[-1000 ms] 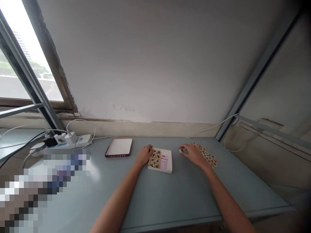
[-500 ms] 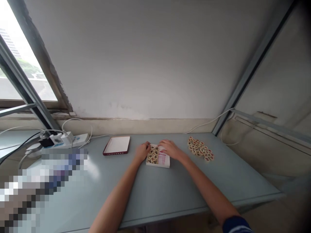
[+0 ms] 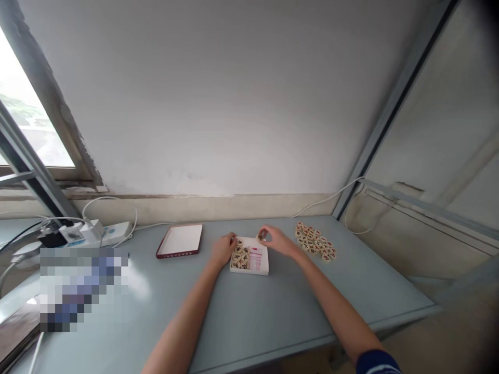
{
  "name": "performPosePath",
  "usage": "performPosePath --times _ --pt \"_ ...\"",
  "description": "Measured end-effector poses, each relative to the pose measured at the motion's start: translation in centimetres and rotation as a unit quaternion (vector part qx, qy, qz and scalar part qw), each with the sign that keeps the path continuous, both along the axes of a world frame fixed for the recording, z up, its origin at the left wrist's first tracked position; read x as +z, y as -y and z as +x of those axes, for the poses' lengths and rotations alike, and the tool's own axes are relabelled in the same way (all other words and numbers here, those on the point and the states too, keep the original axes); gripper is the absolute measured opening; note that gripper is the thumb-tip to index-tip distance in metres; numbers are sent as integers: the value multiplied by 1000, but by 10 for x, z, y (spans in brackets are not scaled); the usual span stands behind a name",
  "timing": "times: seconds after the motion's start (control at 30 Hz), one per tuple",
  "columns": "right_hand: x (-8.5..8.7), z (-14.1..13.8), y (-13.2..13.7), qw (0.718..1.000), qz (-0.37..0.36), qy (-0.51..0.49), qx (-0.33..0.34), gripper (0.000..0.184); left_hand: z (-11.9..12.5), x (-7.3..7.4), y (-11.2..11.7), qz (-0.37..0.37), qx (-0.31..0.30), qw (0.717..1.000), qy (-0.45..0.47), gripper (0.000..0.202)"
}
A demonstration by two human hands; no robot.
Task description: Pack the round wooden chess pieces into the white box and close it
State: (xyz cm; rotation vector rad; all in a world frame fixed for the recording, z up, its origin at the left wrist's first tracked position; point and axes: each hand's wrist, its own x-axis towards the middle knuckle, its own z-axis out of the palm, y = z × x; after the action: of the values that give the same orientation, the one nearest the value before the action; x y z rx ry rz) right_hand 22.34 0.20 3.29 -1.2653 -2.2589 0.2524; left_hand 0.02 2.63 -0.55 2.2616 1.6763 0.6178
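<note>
My right hand (image 3: 275, 240) pinches a round Chinese chess piece (image 3: 260, 237) between thumb and fingers, over the far edge of a shallow white box (image 3: 255, 270). Several similar pieces (image 3: 239, 257) with dark characters lie in the box's left half. Its right half shows a white bottom with pink-red markings. Against the far left corner of the box, my left hand (image 3: 223, 249) is closed, its fingertips on the rim.
To the left lies an open dark red lid (image 3: 181, 241) with a white inside. A loose heap of chess pieces (image 3: 315, 241) spreads right of the box. A power strip (image 3: 117, 232) with plugs and cables sits at the far left of the grey-blue table (image 3: 241, 317).
My right hand has gone from reaching into the box to holding a piece at its far edge; the upper right spot among the pieces is now bare. The view has shifted slightly.
</note>
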Motion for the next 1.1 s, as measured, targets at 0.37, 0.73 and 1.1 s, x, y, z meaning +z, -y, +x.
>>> performPosePath --times 0.37,0.73,1.1 --pt "-15 98 0 945 42 227 -232 23 0 -3 -3 -2 2 1000 -3 32" --pt "6 -48 26 976 22 203 73 20 -1 -4 0 19 6 1000 -10 32" --pt "-21 -41 13 989 12 150 -10 21 -1 -6 -1 11 10 1000 -17 33"
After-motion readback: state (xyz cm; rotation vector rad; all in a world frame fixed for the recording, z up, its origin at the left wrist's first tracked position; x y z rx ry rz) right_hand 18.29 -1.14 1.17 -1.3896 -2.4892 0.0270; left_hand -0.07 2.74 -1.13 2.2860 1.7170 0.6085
